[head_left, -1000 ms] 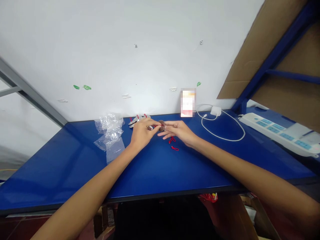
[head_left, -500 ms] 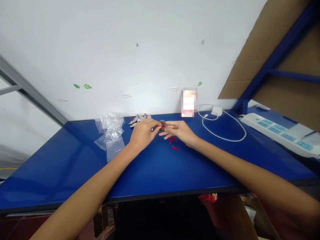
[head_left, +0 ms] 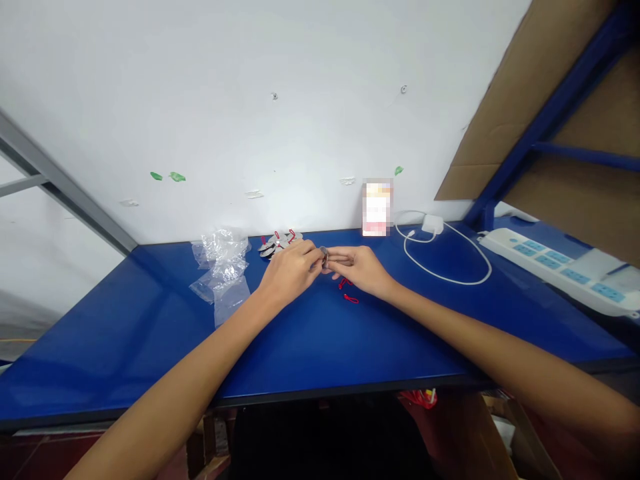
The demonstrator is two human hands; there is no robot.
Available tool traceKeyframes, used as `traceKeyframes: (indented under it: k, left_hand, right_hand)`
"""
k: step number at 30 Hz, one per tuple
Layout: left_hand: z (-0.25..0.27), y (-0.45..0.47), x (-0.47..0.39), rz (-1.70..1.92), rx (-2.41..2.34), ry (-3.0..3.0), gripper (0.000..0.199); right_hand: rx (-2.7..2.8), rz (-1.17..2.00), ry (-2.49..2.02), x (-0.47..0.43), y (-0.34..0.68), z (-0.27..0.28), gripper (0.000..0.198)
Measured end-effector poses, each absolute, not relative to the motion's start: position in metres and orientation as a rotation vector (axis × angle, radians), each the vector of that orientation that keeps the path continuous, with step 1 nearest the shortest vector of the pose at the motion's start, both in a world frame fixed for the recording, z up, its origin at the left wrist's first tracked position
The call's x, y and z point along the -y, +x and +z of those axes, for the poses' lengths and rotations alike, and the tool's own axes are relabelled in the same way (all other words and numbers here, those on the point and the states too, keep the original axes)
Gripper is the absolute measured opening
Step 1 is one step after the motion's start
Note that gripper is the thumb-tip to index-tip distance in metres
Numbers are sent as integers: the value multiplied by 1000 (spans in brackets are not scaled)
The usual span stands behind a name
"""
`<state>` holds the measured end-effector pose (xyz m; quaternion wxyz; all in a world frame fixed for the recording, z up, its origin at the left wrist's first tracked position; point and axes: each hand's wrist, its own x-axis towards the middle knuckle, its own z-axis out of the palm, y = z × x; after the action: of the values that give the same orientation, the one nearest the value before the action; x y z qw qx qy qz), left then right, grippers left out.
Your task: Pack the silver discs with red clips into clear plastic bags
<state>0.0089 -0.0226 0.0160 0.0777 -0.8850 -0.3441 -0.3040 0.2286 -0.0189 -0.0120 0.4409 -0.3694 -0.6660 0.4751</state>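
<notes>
Between my two hands is a small round grey disc (head_left: 325, 256), turned partly edge-on. My left hand (head_left: 291, 268) pinches its left side with thumb and fingertips. From the right, my right hand (head_left: 361, 268) grips it with the fingers held together. My fingers cover much of the disc, and any cord on it is hidden. Red cord loops (head_left: 351, 299) lie on the table just below my right hand. Behind my left hand rests a pile of round grey discs (head_left: 269, 251) with red loops on them.
Clear plastic bags (head_left: 227, 270) lie left of my hands on the blue table (head_left: 300, 353). A bright blurred-out panel (head_left: 377, 208) leans against the wall. To the right are a white charger (head_left: 433, 223) with its cable (head_left: 453, 283) and a white power strip (head_left: 555, 267).
The disc has turned from facing me to nearly edge-on. My right fingers have closed in from a looser spread. The whole view has shifted slightly.
</notes>
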Motion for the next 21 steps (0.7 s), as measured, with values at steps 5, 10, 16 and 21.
traceKeyframes:
  k: [5, 10, 16, 21]
  left_hand:
    - [16, 10, 23, -935, 1061, -2677, 18]
    - [16, 9, 19, -1355, 1232, -2808, 11]
    - [13, 9, 12, -1794, 1450, -3047, 13]
    - [17, 8, 10, -1961, 1547, -3229, 34]
  right_hand:
    - [1675, 1139, -953, 21, 230, -11, 45]
    - [1650, 1102, -930, 19, 233, -6, 45]
    - [1641, 1072, -899, 21, 233, -3, 40]
    - [1657, 974, -901, 22, 234, -1, 34]
